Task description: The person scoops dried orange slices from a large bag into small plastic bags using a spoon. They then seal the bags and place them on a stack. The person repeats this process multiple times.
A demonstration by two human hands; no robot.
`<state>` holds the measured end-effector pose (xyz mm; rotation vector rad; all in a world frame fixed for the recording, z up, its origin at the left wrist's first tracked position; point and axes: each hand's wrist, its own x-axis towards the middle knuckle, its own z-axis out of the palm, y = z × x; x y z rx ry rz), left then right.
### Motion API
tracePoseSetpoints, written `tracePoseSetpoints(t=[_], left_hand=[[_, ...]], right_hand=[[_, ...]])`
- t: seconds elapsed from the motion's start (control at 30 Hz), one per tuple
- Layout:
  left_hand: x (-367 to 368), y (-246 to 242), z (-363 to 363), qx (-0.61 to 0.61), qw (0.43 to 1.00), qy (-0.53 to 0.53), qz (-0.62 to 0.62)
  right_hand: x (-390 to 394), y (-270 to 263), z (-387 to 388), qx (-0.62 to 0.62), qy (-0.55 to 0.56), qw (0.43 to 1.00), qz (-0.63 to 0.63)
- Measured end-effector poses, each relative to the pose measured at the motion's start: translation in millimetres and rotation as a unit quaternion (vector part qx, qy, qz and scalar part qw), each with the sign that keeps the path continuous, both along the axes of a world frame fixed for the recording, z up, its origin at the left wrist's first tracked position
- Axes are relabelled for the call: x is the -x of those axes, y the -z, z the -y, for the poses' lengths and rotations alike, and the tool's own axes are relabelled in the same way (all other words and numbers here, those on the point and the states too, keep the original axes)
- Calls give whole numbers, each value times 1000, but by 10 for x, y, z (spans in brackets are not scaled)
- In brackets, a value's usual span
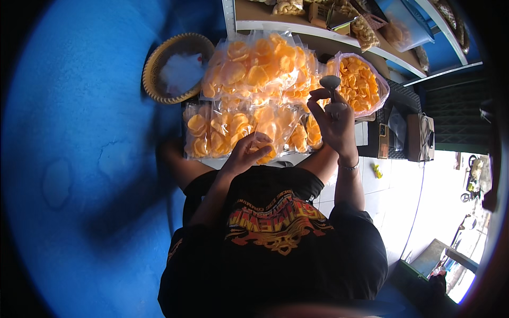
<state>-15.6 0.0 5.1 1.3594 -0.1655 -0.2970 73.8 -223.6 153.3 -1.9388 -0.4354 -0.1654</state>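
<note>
My left hand [252,152] grips a clear plastic bag of orange crackers [267,153] close to my lap. My right hand [334,119] is raised to the right of it and holds a metal spoon [330,82], bowl upward in the picture. Filled clear bags [220,133] lie in a row before me, and more filled bags [254,65] are heaped behind them. Beyond my right hand stands a large open plastic bag of loose orange crackers [360,85].
A woven basket [149,81] with clear plastic bags [181,73] stands at the back left, near a blue wall [79,119]. Shelves [278,26] with snack packs run along the back. A phone [383,141] and a cardboard box [415,137] with a coiled cable are at the right.
</note>
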Motion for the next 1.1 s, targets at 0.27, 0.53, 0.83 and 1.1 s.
tracePoseSetpoints(t=[0.27, 0.53, 0.83, 1.1], left_hand=[[25, -3, -18, -15, 999, -11, -26], [76, -89, -51, -84, 995, -7, -59], [86, -14, -102, -72, 996, -39, -41], [60, -26, -141, -60, 997, 6, -46]], right_hand=[[69, 140, -65, 252, -114, 957, 81], [64, 198, -146, 259, -16, 960, 104], [-1, 193, -46, 201, -87, 975, 45], [-10, 269, -5, 213, -114, 970, -5]])
